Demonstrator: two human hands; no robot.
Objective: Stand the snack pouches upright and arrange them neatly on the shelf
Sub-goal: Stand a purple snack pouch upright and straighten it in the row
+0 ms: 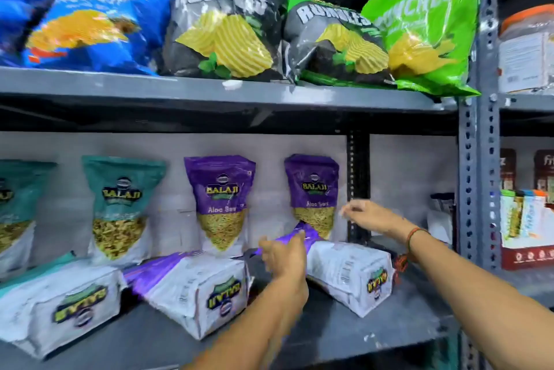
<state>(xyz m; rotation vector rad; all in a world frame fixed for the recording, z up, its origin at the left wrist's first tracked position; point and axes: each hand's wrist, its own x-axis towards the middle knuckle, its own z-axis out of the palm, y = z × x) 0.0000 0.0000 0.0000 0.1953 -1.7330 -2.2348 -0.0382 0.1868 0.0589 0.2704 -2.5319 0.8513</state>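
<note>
On the lower grey shelf (pixel 389 336), two purple Aloo Sev pouches (pixel 220 199) (pixel 311 190) and two teal pouches (pixel 120 205) stand upright against the back wall. In front of them three pouches lie flat, bottoms toward me: a teal one (pixel 60 303), a purple one (pixel 195 288) and another purple one (pixel 350 273) at the right. My left hand (pixel 281 255) grips the purple top edge of the right lying pouch. My right hand (pixel 368 216) hovers beside the right upright purple pouch with fingers loosely apart and nothing in it.
The shelf above (pixel 209 91) carries blue, black and green chip bags (pixel 224 19). A perforated metal upright (pixel 476 160) bounds the bay on the right, with a jar (pixel 527 49) and boxed goods (pixel 524 225) beyond. A dark post (pixel 358 184) stands at the back.
</note>
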